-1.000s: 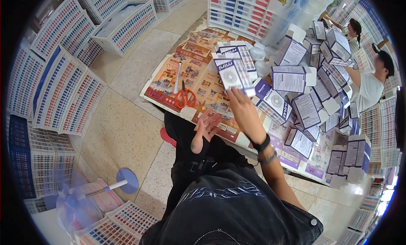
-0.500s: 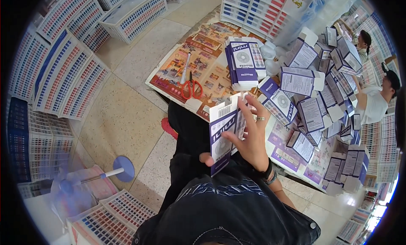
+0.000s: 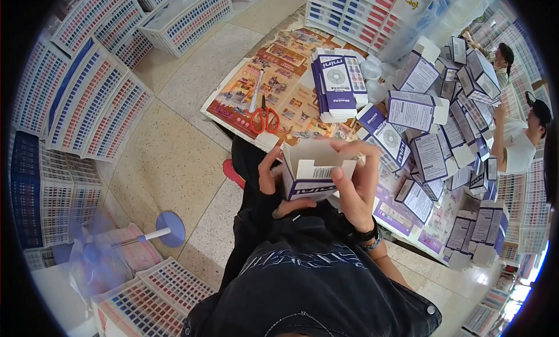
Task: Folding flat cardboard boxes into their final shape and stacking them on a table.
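Observation:
A purple and white carton [image 3: 312, 184] is held between both hands above my lap, its top open toward me with the white inside and a flap showing. My left hand [image 3: 272, 180] grips its left side, thumb along the lower front. My right hand [image 3: 356, 183] holds the right side, thumb on the upper front near the barcode flap and fingers behind the far wall. On the table just beyond lies a stack of flat purple and white cartons [image 3: 336, 84]. Red-handled scissors [image 3: 265, 120] and a white pen-like stick [image 3: 256, 90] lie to its left.
Several made-up cartons [image 3: 428, 153] are heaped at the table's right, near clear round plastic pieces [image 3: 372, 75]. White plastic baskets [image 3: 186, 22] stand around the floor, and a blue fan [image 3: 93, 255] is at lower left. Two other people [image 3: 518, 139] are at far right.
The carton was flattened and upright in my hands; now it is opened into a box shape, tilted with its open top showing. My left hand has come up around its left side.

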`<state>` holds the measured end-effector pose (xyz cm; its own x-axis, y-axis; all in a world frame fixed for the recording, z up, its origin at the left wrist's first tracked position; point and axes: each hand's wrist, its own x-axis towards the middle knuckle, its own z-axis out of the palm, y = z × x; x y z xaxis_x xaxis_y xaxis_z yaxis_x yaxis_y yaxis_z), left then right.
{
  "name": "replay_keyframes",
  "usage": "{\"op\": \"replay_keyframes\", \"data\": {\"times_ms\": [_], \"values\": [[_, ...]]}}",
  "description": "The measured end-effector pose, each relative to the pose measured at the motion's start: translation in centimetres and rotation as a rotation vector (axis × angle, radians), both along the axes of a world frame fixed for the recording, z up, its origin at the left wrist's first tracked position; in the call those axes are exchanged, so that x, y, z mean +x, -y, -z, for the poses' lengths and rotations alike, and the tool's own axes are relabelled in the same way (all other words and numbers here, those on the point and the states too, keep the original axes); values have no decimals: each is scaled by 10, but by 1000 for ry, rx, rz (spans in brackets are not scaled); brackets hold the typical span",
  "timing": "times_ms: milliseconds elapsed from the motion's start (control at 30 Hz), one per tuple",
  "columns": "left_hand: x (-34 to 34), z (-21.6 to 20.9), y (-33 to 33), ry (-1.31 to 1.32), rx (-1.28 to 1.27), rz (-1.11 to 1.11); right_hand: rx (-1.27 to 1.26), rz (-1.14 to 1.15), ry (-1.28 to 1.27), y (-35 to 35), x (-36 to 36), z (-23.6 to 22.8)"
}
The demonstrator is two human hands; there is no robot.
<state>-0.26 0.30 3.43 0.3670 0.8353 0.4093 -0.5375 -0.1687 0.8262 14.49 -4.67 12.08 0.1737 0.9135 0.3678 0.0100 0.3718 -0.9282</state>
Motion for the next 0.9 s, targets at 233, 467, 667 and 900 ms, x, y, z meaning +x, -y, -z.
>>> {"op": "replay_keyframes", "data": {"times_ms": [233, 467, 667, 900], "values": [[-8, 16, -12, -260, 639, -400, -134, -143, -80, -9, -7, 3], [8, 12, -6, 1, 548, -354, -122, -210, -7, -9, 6, 4], [-17, -5, -7, -343, 764, -354, -184, -293, -115, -12, 6, 10], [-10, 6, -10, -184, 618, -377, -384, -370, -136, -9, 15, 3]]}}
